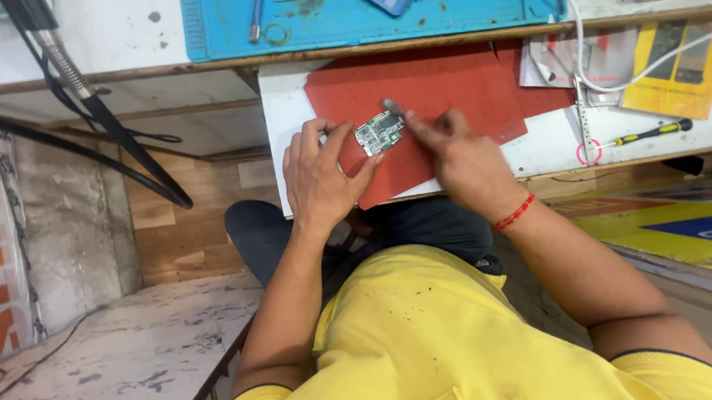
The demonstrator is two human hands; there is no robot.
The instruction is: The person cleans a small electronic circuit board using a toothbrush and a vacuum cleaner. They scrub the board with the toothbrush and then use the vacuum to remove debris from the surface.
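Left hand (317, 178): fingers curled, thumb and fingertips pinching the edges of a small green circuit board (379, 132) and holding it against the red mat (439, 88). The board lies slightly tilted on the mat, between the two hands, near the mat's lower left portion.

Right hand (458, 157): fingers pressed together around a thin grey-tipped tool (391, 106), whose tip sits at the upper right corner of the board. A red thread band (514, 214) circles the right wrist.

Nearest the camera: the person's yellow shirt (426, 341) and dark trousers (421, 221), with a worn white bench surface (139, 353) to the lower left.

The red mat rests on a white pull-out shelf (284, 115). On the shelf, to the right of the hands, lies a screwdriver with a yellow-and-black handle (653, 133), well apart from the board. Near it are a yellow printed card (674, 70) and a white cable (607, 85) that crosses the card.

Farther back, on the upper bench, lies a blue work mat (444, 12) with a metal tweezer-like tool (256, 20) and a small ring on it. At the far left, a black hose and flexible metal arm (70, 76) run diagonally down past the bench edge.
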